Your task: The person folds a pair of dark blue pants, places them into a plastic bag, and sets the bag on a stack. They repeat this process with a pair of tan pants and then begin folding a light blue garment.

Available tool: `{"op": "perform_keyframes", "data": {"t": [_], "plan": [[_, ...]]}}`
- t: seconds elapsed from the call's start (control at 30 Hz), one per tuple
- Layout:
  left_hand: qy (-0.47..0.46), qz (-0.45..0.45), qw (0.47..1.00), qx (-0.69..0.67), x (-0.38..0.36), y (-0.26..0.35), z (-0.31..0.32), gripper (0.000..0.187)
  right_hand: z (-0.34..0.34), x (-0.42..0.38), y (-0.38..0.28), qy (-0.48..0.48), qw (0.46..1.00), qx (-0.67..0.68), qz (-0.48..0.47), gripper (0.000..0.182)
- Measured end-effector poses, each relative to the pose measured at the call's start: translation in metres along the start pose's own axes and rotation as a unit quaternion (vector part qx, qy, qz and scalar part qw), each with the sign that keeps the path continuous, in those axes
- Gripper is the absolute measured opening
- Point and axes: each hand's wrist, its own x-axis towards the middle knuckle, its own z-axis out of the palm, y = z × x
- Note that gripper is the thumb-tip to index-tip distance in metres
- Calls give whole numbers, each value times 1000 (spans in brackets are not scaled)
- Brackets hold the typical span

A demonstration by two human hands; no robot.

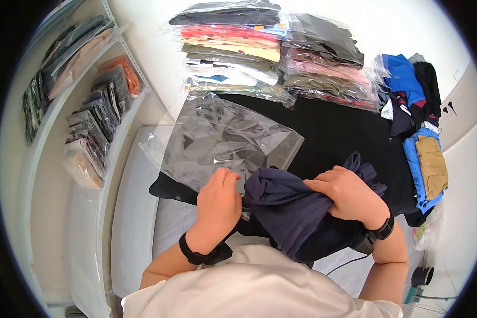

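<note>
A dark navy garment (291,206), bunched and partly rolled, hangs over the near edge of the black-covered table in front of my body. My right hand (350,193) is closed on its upper right side, thumb pointing left along the cloth. My left hand (217,204) is at the garment's left, fingers curled in; whatever they hold, if anything, is hidden. Just beyond the left hand lies a large clear plastic bag (222,138), flat and wrinkled on the table. Both wrists wear black bands.
Stacks of bagged folded clothes (230,53) and more bagged clothes (323,63) line the table's back. Blue garments (403,74) and a tan folded garment (432,161) lie at the right. White shelves (71,100) with bagged clothes stand left. A cable (347,263) hangs near my right wrist.
</note>
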Motion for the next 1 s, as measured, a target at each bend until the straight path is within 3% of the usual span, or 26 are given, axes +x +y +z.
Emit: {"op": "perform_keyframes", "data": {"t": [0.2, 0.37, 0.53, 0.63, 0.7, 0.77, 0.83, 0.87, 0.9, 0.97, 1.0], "plan": [[68, 103, 992, -12, 9, 5, -8, 57, 7, 27, 18, -101, 990, 96, -1, 56], [38, 128, 990, 39, 6, 0, -10, 68, -8, 45, 31, -160, 957, 231, 71, 46], [-3, 90, 996, 13, -5, -8, -20, 72, -7, 36, 42, -130, 916, 355, 131, 34], [-45, 69, 996, -36, -14, -6, -21, 75, -3, 31, 48, -60, 862, 451, 222, 29], [-58, 66, 995, -55, -15, -3, -23, 77, 0, 29, 47, -54, 876, 423, 226, 31], [-15, 64, 995, -76, -15, 4, -25, 78, 6, 29, 41, -47, 888, 395, 230, 33], [-5, 69, 994, -81, -12, 9, -28, 79, 16, 32, 30, 8, 978, 159, 132, 40], [6, 74, 994, -84, -10, 11, -29, 80, 6, 37, 13, -36, 978, 118, 167, 45], [6, 74, 994, -84, -8, 14, -30, 80, 8, 40, 10, -29, 980, 116, 161, 44], [-94, 70, 986, -117, -7, 18, -32, 79, 10, 46, 9, -22, 981, 114, 155, 42], [-94, 70, 986, -117, -7, 19, -32, 79, 10, 50, 12, 4, 969, 179, 169, 41]]}}
